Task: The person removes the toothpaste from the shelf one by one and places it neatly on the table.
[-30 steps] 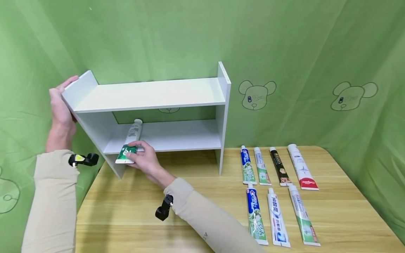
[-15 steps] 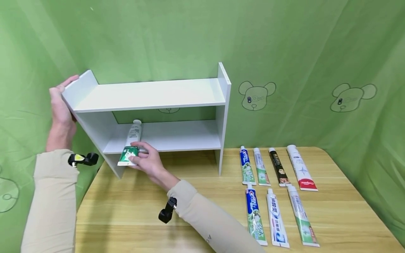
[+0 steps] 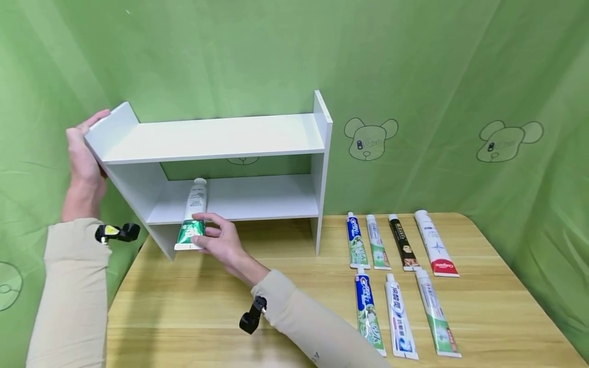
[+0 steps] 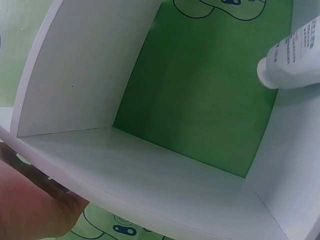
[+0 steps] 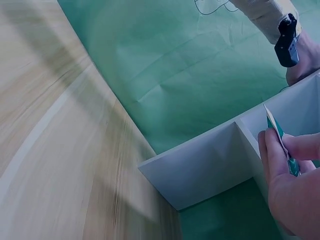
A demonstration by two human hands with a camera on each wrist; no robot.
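A white two-tier shelf (image 3: 216,138) stands at the table's back left. My left hand (image 3: 83,158) grips its upper left side panel, fingers curled over the top edge; in the left wrist view the palm (image 4: 30,205) lies against the shelf (image 4: 150,170). A white-and-green toothpaste tube (image 3: 193,212) lies on the lower shelf board, cap toward the back, its crimped end hanging over the front edge. My right hand (image 3: 216,237) pinches that crimped end, and the right wrist view shows the thumb and fingers (image 5: 282,165) closed on the tube end (image 5: 275,127). The tube's cap (image 4: 290,57) shows in the left wrist view.
Several toothpaste tubes (image 3: 400,276) lie in two rows on the wooden table (image 3: 207,301) to the right of the shelf. A green cloth backdrop (image 3: 414,76) with bear drawings hangs close behind. The table's rounded right corner is near the tubes.
The tube has slid slightly toward the front of the lower board with my right hand, and more of its crimped end overhangs. My left hand stays on the shelf's side.
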